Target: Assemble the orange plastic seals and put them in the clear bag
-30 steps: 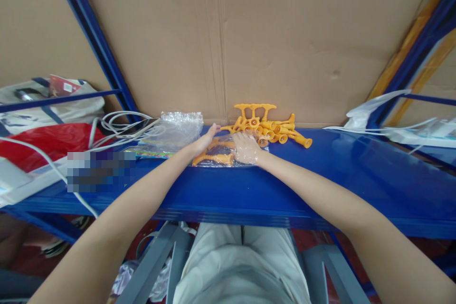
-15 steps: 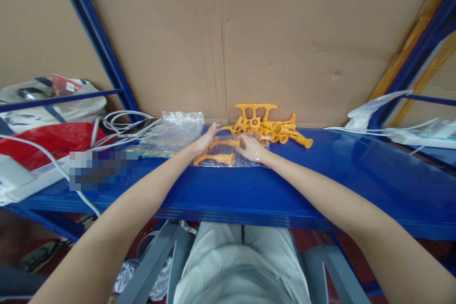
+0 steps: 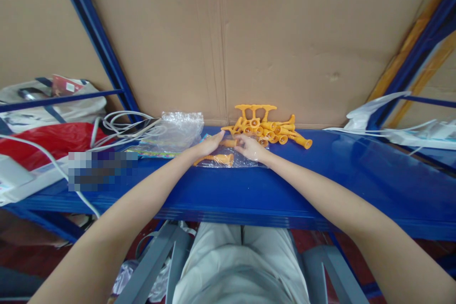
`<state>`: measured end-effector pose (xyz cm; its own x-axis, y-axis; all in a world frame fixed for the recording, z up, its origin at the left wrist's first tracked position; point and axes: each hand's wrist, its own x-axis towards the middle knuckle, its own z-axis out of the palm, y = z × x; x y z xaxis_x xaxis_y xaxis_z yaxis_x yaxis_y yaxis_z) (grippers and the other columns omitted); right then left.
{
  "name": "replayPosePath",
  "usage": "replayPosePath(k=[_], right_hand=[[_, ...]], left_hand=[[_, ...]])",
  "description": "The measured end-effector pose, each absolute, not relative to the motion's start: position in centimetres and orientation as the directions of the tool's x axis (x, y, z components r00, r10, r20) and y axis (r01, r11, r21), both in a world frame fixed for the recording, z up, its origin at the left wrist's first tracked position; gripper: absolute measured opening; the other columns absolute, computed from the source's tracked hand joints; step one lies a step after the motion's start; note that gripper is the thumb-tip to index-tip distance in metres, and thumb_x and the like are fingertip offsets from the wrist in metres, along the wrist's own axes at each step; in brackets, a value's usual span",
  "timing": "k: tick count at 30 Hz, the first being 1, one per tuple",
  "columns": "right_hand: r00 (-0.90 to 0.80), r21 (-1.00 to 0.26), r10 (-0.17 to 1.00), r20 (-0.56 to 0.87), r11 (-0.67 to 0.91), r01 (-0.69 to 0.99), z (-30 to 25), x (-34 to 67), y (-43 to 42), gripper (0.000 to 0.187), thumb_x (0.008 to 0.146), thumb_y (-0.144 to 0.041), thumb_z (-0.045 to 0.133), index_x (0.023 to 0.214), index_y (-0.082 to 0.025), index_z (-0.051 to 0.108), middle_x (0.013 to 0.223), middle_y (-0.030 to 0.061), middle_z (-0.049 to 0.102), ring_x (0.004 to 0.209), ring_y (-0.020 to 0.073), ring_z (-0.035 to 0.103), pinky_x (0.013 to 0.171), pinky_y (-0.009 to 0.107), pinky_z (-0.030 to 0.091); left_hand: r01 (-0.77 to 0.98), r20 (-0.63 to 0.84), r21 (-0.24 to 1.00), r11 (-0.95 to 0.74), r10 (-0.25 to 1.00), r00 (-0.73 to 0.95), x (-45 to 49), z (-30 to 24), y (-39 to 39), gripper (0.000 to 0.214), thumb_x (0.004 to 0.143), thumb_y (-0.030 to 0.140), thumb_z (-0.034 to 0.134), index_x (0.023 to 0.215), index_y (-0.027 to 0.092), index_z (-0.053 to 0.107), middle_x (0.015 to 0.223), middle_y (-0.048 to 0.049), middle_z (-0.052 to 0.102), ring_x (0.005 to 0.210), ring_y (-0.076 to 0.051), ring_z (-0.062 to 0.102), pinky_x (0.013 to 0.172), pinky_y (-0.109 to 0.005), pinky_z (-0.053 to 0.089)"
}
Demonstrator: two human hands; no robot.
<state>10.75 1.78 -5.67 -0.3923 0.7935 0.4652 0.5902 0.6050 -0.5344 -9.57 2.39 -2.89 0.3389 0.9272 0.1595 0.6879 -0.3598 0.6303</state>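
Both my hands rest on a clear plastic bag (image 3: 228, 161) lying flat on the blue shelf (image 3: 320, 180). Inside the bag are orange plastic trumpet-shaped pieces (image 3: 217, 158). My left hand (image 3: 208, 145) lies on the bag's far left edge with its fingers stretched out together. My right hand (image 3: 251, 147) pinches the bag's far right part, fingers curled on the plastic next to an orange piece (image 3: 230, 143). Just behind my hands a heap of several loose orange pieces (image 3: 267, 128) lies against the cardboard.
A cardboard wall (image 3: 249, 42) closes the back of the shelf. Crumpled clear bags (image 3: 178, 128) and white cables (image 3: 121, 126) lie to the left, with a red bag (image 3: 46, 140) beyond. White cables and plastic (image 3: 409, 133) lie at the far right.
My left hand has slid right onto the bag's top edge. My right hand drew back from flat on the bag to a pinch at its far right part.
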Motion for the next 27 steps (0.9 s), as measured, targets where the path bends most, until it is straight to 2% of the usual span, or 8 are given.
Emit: replayPosePath(k=[3, 6, 12, 17, 20, 24, 27], right_hand=[[-0.405, -0.53, 0.785, 0.469, 0.617, 0.581, -5.8, 10.8, 2.0, 0.039, 0.085, -0.014, 0.063, 0.124, -0.012, 0.062, 0.098, 0.0087, 0.068, 0.091, 0.0209, 0.065, 0.088, 0.039, 0.051], [-0.404, -0.521, 0.779, 0.48, 0.623, 0.583, -5.9, 10.7, 2.1, 0.038, 0.085, -0.013, 0.063, 0.123, -0.012, 0.062, 0.097, 0.0084, 0.068, 0.091, 0.0213, 0.065, 0.089, 0.04, 0.051], [-0.401, -0.515, 0.773, 0.492, 0.63, 0.582, -6.2, 10.7, 2.4, 0.036, 0.086, -0.015, 0.063, 0.122, -0.014, 0.062, 0.095, 0.0066, 0.068, 0.087, 0.02, 0.064, 0.087, 0.04, 0.051], [-0.397, -0.507, 0.754, 0.522, 0.65, 0.566, -6.6, 10.6, 2.6, 0.036, 0.086, -0.016, 0.063, 0.122, -0.016, 0.063, 0.093, 0.0048, 0.068, 0.083, 0.0177, 0.063, 0.083, 0.038, 0.051], [-0.398, -0.528, 0.773, 0.493, 0.63, 0.57, -5.9, 10.7, 2.4, 0.036, 0.085, -0.015, 0.064, 0.121, -0.015, 0.064, 0.092, 0.005, 0.068, 0.081, 0.0175, 0.063, 0.081, 0.037, 0.053], [-0.533, -0.601, 0.793, 0.296, 0.588, 0.541, -3.7, 11.6, 1.6, 0.03, 0.085, -0.014, 0.063, 0.115, -0.015, 0.068, 0.085, 0.0032, 0.069, 0.069, 0.0148, 0.063, 0.072, 0.033, 0.054], [-0.524, -0.665, 0.829, 0.196, 0.505, 0.55, -1.5, 12.9, 0.9, 0.024, 0.085, -0.014, 0.058, 0.105, -0.014, 0.071, 0.082, 0.0036, 0.071, 0.057, 0.0122, 0.06, 0.064, 0.031, 0.054]], left_hand=[[0.79, 0.089, 0.511, -0.339, 0.935, 0.344, -9.3, -2.4, 1.8, 0.073, 0.098, 0.054, 0.016, 0.153, 0.014, 0.043, 0.16, -0.0077, 0.034, 0.151, -0.026, 0.028, 0.124, -0.039, 0.02], [0.841, 0.052, 0.392, -0.371, 0.922, 0.383, -9.1, -2.2, 1.4, 0.076, 0.097, 0.053, 0.013, 0.157, 0.011, 0.033, 0.164, -0.0076, 0.025, 0.154, -0.024, 0.02, 0.125, -0.038, 0.016], [0.866, 0.037, 0.298, -0.403, 0.911, 0.411, -9.0, -2.2, 1.5, 0.077, 0.097, 0.051, 0.007, 0.158, 0.01, 0.03, 0.165, -0.0077, 0.022, 0.154, -0.021, 0.017, 0.125, -0.035, 0.016], [0.866, 0.031, 0.29, -0.407, 0.909, 0.416, -9.0, -2.2, 1.4, 0.081, 0.095, 0.053, 0.006, 0.158, 0.008, 0.028, 0.165, -0.0098, 0.021, 0.154, -0.021, 0.016, 0.126, -0.035, 0.012], [0.847, 0.037, 0.32, -0.424, 0.899, 0.436, -9.2, -2.4, 1.6, 0.082, 0.094, 0.055, 0.006, 0.158, 0.007, 0.027, 0.165, -0.01, 0.021, 0.155, -0.022, 0.015, 0.126, -0.037, 0.01], [0.802, 0.081, 0.396, -0.448, 0.887, 0.455, -9.6, -2.9, 2.3, 0.08, 0.093, 0.059, 0.014, 0.157, 0.015, 0.034, 0.164, -0.0073, 0.027, 0.155, -0.023, 0.017, 0.126, -0.04, 0.011], [0.777, 0.108, 0.447, -0.443, 0.889, 0.444, -9.8, -3.3, 2.8, 0.078, 0.093, 0.062, 0.021, 0.154, 0.018, 0.039, 0.162, -0.0074, 0.03, 0.154, -0.025, 0.019, 0.126, -0.041, 0.012]])
